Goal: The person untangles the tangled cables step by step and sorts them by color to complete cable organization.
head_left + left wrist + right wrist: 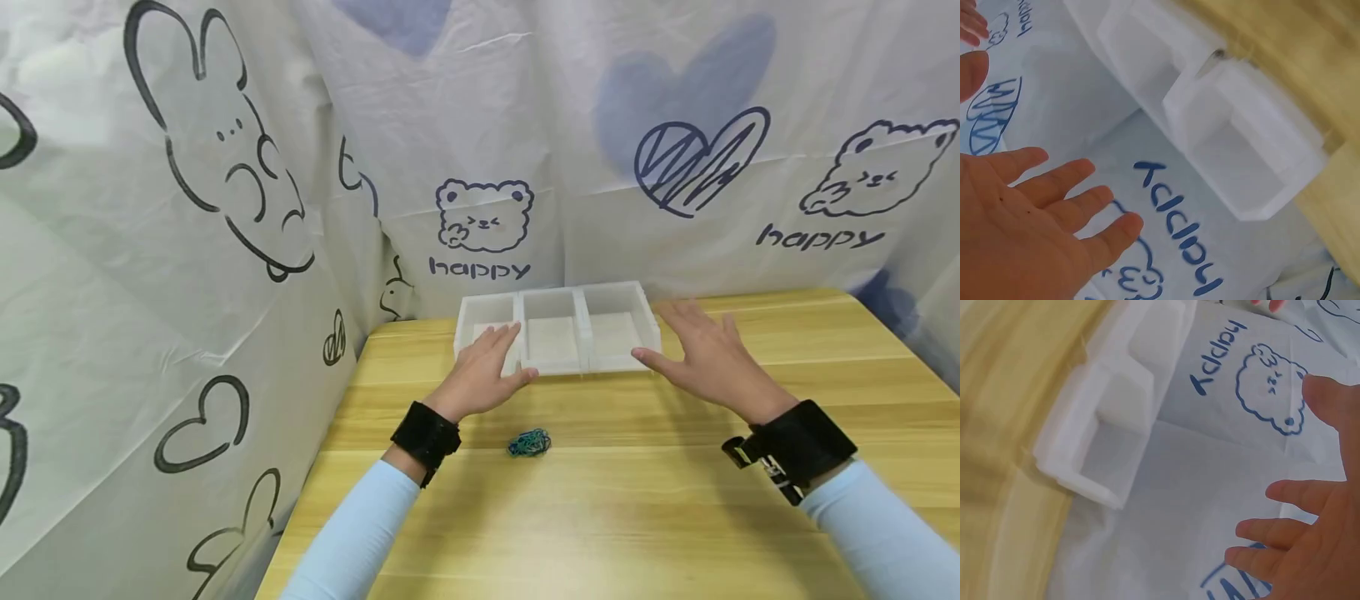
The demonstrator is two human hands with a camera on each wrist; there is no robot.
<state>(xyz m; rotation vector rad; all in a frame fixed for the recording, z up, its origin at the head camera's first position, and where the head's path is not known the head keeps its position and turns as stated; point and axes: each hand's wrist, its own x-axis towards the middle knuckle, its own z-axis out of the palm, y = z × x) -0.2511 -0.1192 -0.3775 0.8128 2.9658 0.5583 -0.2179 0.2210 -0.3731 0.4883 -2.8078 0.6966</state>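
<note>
A white tray [551, 367] with three compartments stands at the back of the wooden table, against the cloth. My left hand [483, 371] is open over its left end, fingers straight and thumb spread, holding nothing. At the tray's right end my right hand [708, 358] is open too, its thumb close to the tray's corner. Both wrist views show the spread left fingers [1063, 194] and right fingers [1279, 531] apart from the tray. A small tangled bundle of blue-green strands [529, 442] lies on the table in front of the tray, nearer the left wrist.
The wooden table [600, 517] ends at a cloth [480, 125] printed with bears and hearts, which hangs behind it. More printed cloth [90, 292] hangs along the left side. Black straps with devices [802, 446] sit on both wrists.
</note>
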